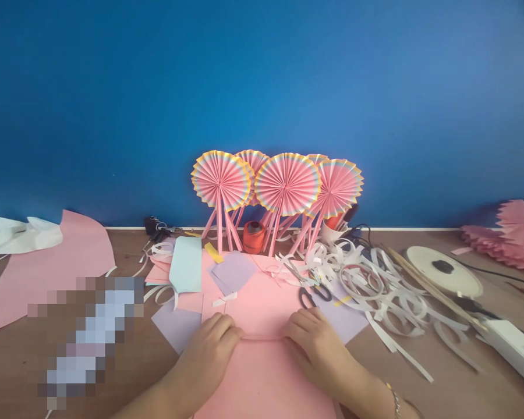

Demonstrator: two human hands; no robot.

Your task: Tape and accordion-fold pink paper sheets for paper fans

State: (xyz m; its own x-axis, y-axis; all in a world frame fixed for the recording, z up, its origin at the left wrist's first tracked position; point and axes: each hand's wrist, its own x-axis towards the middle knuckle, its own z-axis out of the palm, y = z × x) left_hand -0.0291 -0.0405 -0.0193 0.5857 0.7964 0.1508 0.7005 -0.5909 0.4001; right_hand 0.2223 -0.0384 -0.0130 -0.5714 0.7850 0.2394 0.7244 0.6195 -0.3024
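A pink paper sheet [262, 378] lies on the wooden table in front of me, with a crease running across it between my hands. My left hand [212, 343] presses down on the left end of that crease, fingers curled and bunched together. My right hand [312, 340] presses the right end in the same way. Both hands pinch the folded edge of the pink sheet. A thin bracelet [394, 398] sits on my right wrist.
Several pink pleated paper fans [283, 183] on sticks lean against the blue wall. Scissors [314, 294], curls of white paper strips [375, 285], an orange spool [253, 235], a white disc [443, 270], lilac [233, 270] and pale blue [186, 263] sheets, and a large pink sheet [48, 265] lie around.
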